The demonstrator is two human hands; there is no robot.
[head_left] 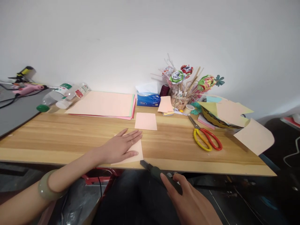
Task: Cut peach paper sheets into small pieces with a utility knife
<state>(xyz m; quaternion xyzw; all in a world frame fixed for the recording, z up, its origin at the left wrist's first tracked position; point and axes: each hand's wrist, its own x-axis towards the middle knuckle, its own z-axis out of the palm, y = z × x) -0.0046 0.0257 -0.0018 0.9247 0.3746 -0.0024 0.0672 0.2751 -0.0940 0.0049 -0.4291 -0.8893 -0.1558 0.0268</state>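
My left hand lies flat with its fingers stretched out, pressing on a pale pink sheet of paper at the table's front edge. Most of that sheet is hidden beneath the palm. In my right hand is a dark green utility knife, held just off the front edge. Its blade tip is at the sheet's lower right corner; whether it touches the paper I cannot tell. Just beyond my left fingertips rests a square of pale pink paper.
A stack of coloured paper lies at the back left beside plastic bottles. Along the wall stand a tissue pack and paper flowers. Scissors lie to the right, near a basket heaped with paper.
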